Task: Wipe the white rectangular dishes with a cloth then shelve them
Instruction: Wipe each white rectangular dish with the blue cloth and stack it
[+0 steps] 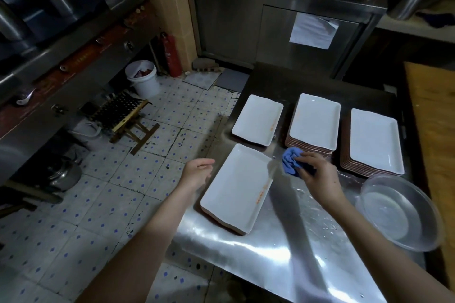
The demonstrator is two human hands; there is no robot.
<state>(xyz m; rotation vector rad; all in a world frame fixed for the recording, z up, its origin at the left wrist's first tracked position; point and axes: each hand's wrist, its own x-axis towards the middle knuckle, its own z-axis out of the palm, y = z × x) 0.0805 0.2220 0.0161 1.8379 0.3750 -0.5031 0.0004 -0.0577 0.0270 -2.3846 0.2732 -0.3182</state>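
A white rectangular dish (236, 187) lies near the front left edge of the steel table (283, 248), with an orange smear along its right rim. My left hand (197, 171) hovers just left of it, fingers relaxed, holding nothing. My right hand (317, 174) grips a crumpled blue cloth (290, 160) just right of the dish's far corner. Farther back lies a low pile topped by a smeared dish (258, 119), a tall stack of dishes (314, 122), and a second stack (374, 141) at the right.
A clear bowl of water (396, 211) stands at the table's right edge. A wooden counter (433, 118) runs along the right. On the tiled floor at left are a folding stool (125, 115), a white bucket (142, 79) and a red extinguisher (170, 54).
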